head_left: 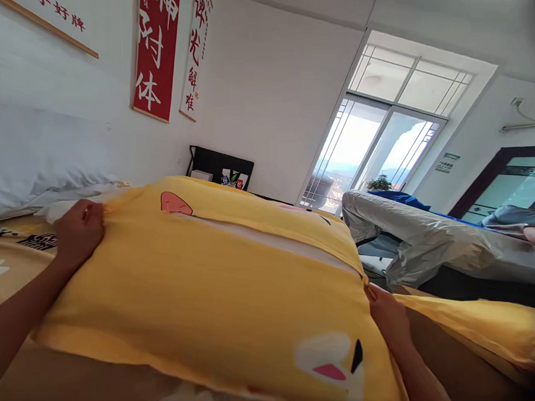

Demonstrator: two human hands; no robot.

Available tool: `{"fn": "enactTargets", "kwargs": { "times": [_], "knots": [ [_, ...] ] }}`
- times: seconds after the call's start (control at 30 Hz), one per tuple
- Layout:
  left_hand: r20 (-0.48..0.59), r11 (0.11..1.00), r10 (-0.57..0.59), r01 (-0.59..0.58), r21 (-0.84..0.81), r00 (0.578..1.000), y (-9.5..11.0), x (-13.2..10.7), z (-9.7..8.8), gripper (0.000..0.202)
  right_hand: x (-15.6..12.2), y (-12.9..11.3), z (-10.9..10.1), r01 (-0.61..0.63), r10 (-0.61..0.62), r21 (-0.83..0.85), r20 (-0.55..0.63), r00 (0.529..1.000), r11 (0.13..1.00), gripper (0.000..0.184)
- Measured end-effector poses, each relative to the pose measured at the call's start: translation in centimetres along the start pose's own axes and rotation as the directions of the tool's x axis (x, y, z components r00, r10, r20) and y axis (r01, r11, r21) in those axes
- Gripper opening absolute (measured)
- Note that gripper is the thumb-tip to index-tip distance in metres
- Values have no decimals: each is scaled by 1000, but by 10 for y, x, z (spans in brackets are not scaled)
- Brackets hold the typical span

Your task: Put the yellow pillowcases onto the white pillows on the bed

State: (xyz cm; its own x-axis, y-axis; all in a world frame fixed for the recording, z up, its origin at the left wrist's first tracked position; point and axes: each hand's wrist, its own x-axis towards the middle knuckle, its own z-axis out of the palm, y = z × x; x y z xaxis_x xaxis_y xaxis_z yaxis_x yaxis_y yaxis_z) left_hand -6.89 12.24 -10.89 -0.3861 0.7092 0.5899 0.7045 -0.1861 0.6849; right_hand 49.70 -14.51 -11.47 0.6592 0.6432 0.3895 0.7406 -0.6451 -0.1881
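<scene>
A yellow pillow [212,286] with printed cartoon faces is stretched out in front of me, between my two hands. A long slit runs across its cover, and a strip of white inner pillow [275,239] shows through. My left hand [80,226] is closed in a fist on the pillow's left edge, bunching the fabric. On the opposite side, my right hand [386,313] pinches the cover's edge near the right end of the slit. The fingertips of both hands are partly hidden by cloth and knuckles.
Patterned bedding [10,267] lies at the left. Another yellow cloth [487,319] is at the lower right. Beyond stands a plastic-covered piece of furniture [424,235], near a glass door [352,145]. A black chair or rack [220,164] is by the back wall.
</scene>
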Motion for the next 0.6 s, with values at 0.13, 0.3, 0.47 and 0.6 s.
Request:
{"fn": "enactTargets", "kwargs": {
  "times": [0.13,0.3,0.47,0.6],
  "knots": [
    [519,904,-45,-186,386,854,-50,-47,57,34,-14,-35,69,-68,87,-86,245,965,994,40],
    [625,850,-65,-285,442,778,-73,-51,87,36,-18,-46,115,-45,69,-70,374,925,996,37],
    [643,830,-60,-319,457,764,-75,-48,91,46,19,-33,79,-26,68,-117,365,929,993,29],
    [628,789,5,-389,475,778,-85,-54,94,42,55,-49,32,12,5,-61,262,965,998,35]
  ]
}}
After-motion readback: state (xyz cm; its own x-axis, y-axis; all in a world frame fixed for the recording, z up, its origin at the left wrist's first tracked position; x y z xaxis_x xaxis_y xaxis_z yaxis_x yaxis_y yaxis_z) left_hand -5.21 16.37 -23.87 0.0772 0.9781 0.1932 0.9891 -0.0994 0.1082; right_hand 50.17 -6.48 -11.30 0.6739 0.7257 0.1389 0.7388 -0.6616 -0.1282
